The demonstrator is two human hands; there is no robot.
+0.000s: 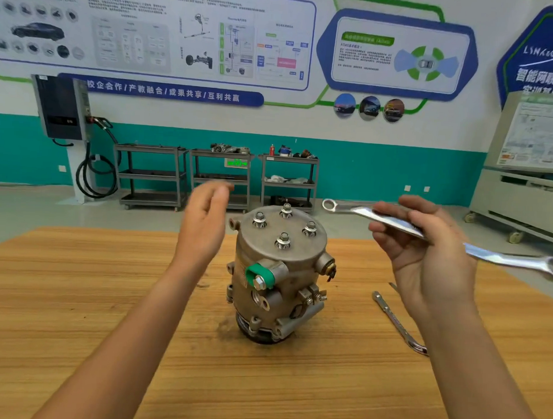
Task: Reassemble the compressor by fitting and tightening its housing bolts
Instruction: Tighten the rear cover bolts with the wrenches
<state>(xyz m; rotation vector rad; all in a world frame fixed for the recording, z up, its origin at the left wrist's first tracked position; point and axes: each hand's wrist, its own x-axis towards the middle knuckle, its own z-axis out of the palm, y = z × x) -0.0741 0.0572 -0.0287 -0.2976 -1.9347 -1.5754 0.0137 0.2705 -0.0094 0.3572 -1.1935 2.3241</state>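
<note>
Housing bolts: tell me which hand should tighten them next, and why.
Right, probably. The right hand grips the wrench, ring end toward the four housing bolts on top of the compressor. The left hand is open and empty beside it, better suited to steadying it.

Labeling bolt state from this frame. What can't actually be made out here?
Head view only:
- Four bolts stand in the compressor top; how far they are screwed in is too small to tell.
- Motion blur smears the left hand fingertips.
- The wrench in the right hand has its open end cut by the right edge.
- The second wrench on the table has one end hidden behind the right forearm.
</note>
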